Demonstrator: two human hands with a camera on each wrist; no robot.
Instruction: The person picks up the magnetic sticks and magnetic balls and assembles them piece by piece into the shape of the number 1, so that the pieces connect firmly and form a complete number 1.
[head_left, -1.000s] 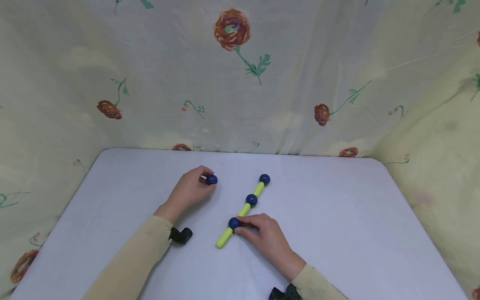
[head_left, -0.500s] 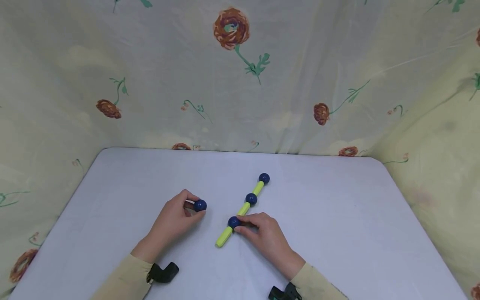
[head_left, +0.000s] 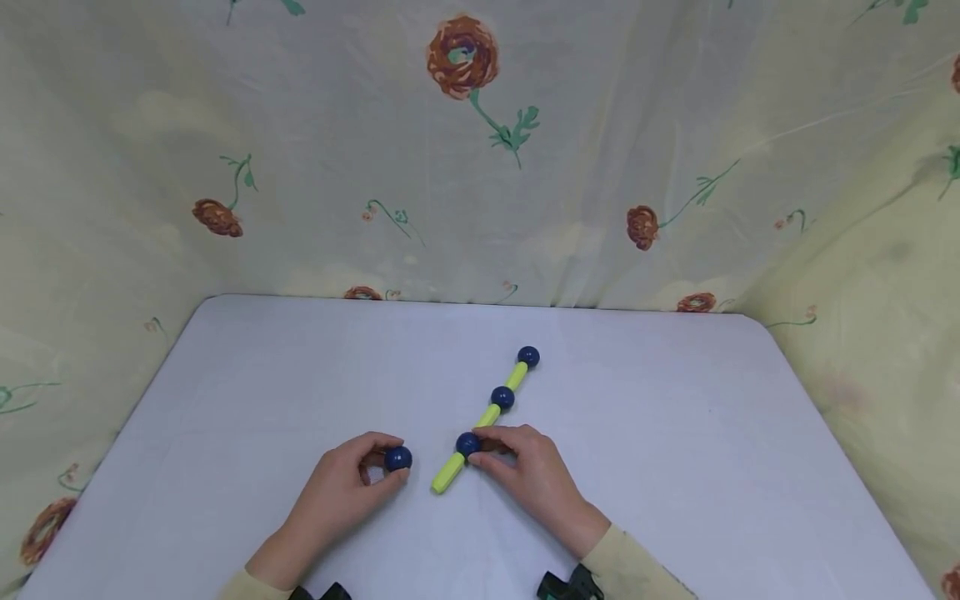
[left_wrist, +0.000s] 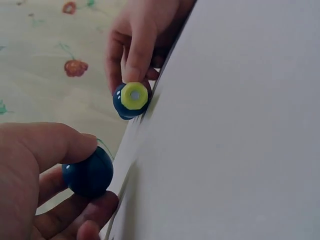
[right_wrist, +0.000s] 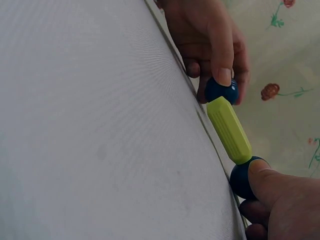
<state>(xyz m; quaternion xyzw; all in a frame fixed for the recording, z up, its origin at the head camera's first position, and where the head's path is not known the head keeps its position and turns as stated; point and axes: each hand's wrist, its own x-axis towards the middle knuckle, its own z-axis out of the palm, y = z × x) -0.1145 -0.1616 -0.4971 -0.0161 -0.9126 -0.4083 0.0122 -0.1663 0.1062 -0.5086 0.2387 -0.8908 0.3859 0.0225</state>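
Note:
My left hand (head_left: 333, 492) pinches a loose dark blue ball (head_left: 398, 458) between thumb and fingers, left of a straight chain. That chain alternates yellow-green rods and blue balls and slants across the table. My right hand (head_left: 536, 475) pinches the chain's nearest ball (head_left: 468, 444). From this ball the end rod (head_left: 447, 474) points toward me, its free tip facing the left hand's side. Farther up are a middle ball (head_left: 502, 397) and a far ball (head_left: 528, 357). In the left wrist view a small grey disc shows in the end face of the rod (left_wrist: 134, 95).
The white table (head_left: 675, 433) has rounded far corners. Flower-printed cloth (head_left: 570, 167) hangs behind it and at both sides. Black wrist camera mounts (head_left: 572, 583) sit at both cuffs.
My left hand has brought its blue ball toward me, from beside the chain's far end to beside its near end. The right hand and the chain have stayed in place.

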